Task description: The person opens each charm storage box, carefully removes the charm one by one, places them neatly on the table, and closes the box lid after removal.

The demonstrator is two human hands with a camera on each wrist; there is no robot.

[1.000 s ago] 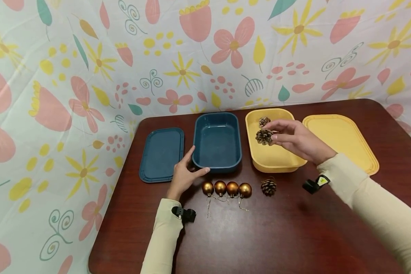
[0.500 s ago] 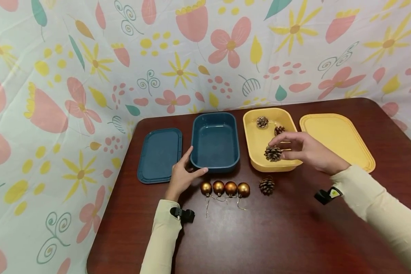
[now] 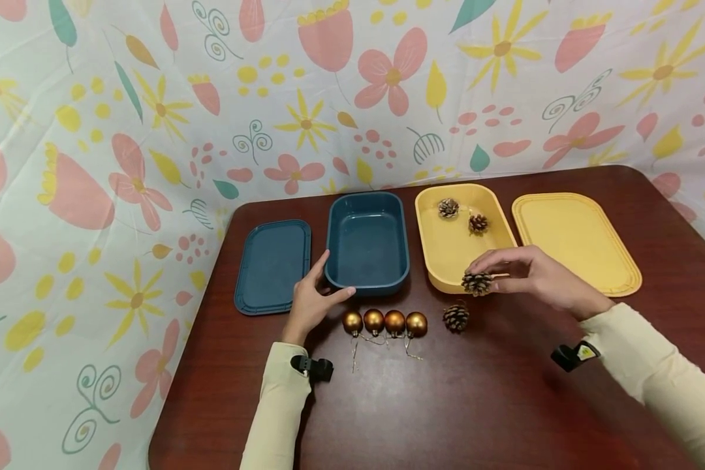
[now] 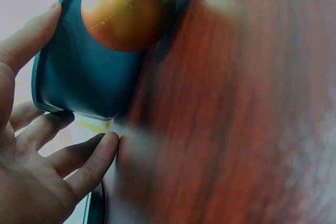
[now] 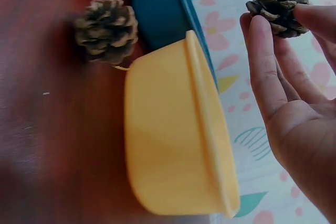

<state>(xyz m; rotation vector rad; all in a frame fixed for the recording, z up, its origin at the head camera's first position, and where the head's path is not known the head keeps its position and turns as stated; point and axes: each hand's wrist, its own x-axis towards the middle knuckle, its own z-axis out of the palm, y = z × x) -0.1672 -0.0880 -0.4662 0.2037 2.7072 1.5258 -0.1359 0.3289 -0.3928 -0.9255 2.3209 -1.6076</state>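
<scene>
Pinching a pine cone (image 3: 477,284), the right grip (image 3: 537,279) hovers — the left grip (image 3: 313,304), spread, touches the blue box (image 3: 367,248).

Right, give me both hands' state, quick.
Left hand: open, thumb against the blue box.
Right hand: closed, holding a pine cone between fingers and thumb.
</scene>
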